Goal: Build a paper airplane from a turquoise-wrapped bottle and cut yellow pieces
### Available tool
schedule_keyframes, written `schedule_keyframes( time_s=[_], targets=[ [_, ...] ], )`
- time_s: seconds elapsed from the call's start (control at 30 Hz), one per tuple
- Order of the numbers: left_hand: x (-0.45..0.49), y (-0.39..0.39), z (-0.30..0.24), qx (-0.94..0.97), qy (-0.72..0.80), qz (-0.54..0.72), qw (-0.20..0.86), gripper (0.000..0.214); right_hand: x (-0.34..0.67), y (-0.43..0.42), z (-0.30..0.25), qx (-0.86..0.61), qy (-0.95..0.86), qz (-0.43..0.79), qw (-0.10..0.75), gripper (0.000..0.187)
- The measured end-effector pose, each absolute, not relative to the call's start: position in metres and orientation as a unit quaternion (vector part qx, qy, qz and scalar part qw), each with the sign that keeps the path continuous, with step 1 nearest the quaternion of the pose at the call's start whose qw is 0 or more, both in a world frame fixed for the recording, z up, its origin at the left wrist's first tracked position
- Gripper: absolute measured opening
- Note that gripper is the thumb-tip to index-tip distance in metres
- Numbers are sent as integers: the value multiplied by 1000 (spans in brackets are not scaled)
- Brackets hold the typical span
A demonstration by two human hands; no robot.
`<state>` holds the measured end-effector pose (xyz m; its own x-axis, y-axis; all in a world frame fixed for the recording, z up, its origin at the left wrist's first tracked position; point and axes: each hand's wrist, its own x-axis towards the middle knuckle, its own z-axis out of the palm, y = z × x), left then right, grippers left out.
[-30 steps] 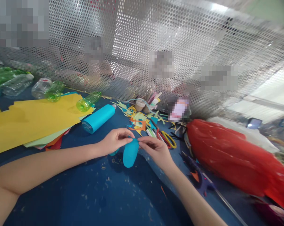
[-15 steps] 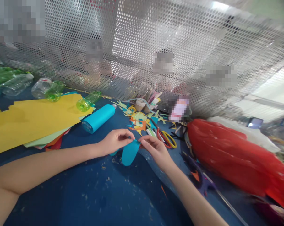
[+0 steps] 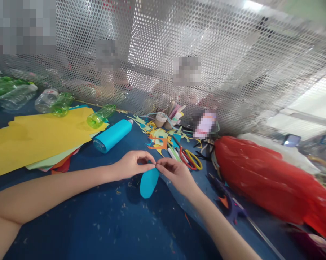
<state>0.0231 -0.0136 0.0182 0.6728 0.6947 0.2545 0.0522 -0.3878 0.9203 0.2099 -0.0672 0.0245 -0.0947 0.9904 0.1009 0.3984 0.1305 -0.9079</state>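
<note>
A blue paper oval (image 3: 149,183) hangs from the fingertips of both hands over the dark blue table (image 3: 103,220). My left hand (image 3: 136,163) pinches its top edge from the left. From the right, my right hand (image 3: 176,173) pinches the same edge, fingertips meeting those of the left. The fingers hide the very top of the paper. Behind my left hand lies a bottle wrapped in blue paper (image 3: 113,135), on its side. Scissors with red and yellow handles (image 3: 193,160) rest beyond my right hand.
Yellow paper sheets (image 3: 44,137) are stacked at left, with plastic bottles (image 3: 18,97) behind. Colourful paper scraps (image 3: 159,139) lie near a cup of sticks (image 3: 161,120). A purple glue gun (image 3: 232,206) and red plastic bag (image 3: 271,177) occupy the right. A perforated metal panel (image 3: 152,43) stands behind.
Both hands have drawn closer together at the paper's top edge. The oval hangs slightly lower and more front-on. A second blue piece under my left hand no longer shows.
</note>
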Motion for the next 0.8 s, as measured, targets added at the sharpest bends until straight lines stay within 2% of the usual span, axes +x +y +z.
schedule_keyframes(
  time_s=[0.23, 0.5, 0.63, 0.8],
  targets=[
    [24, -10, 16, 757, 269, 334, 493, 18, 218, -65, 23, -554, -675, 322, 366, 22],
    [23, -5, 13, 764, 265, 348, 474, 15, 217, -63, 22, -534, -629, 396, 402, 25],
    [23, -7, 12, 771, 256, 345, 469, 15, 214, -64, 16, -545, -625, 393, 398, 22],
    [23, -9, 10, 751, 249, 355, 497, 33, 215, -65, 13, -540, -648, 350, 406, 17]
  ],
)
